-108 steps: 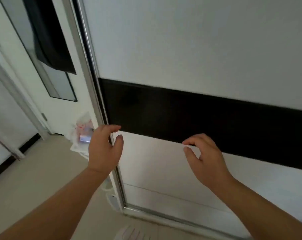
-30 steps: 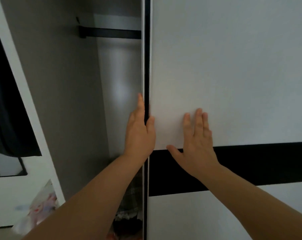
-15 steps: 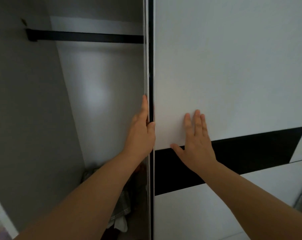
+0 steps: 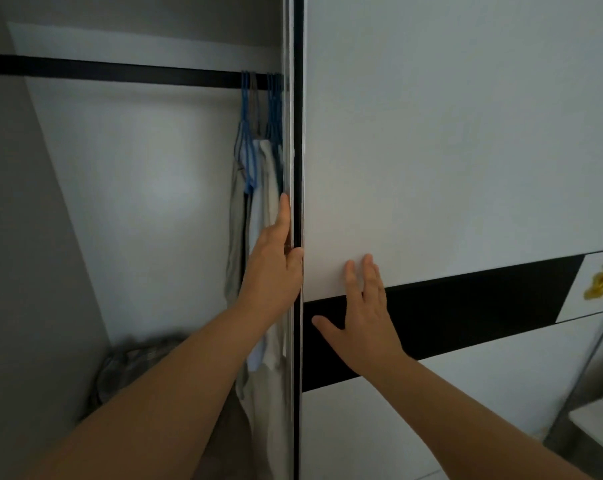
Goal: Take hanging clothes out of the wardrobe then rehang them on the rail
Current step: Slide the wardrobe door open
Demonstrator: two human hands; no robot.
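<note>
the sliding door (image 4: 449,150) is partly open; nothing is taken out yet. the clothes (image 4: 265,216) hang on blue hangers (image 4: 248,133) from the rail (image 4: 120,73). my left hand (image 4: 272,268) grasps the door's edge, my right hand (image 4: 362,320) presses flat, released.

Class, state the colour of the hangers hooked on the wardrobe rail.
Blue. The hangers show best in the head view, beside the door edge.

Dim, soft daylight; blurred lower corners; wide-angle edge bending

L hand (image 4: 274,268) grips sliding door (image 4: 449,150) edge, R hand (image 4: 364,323) flat on it
</note>
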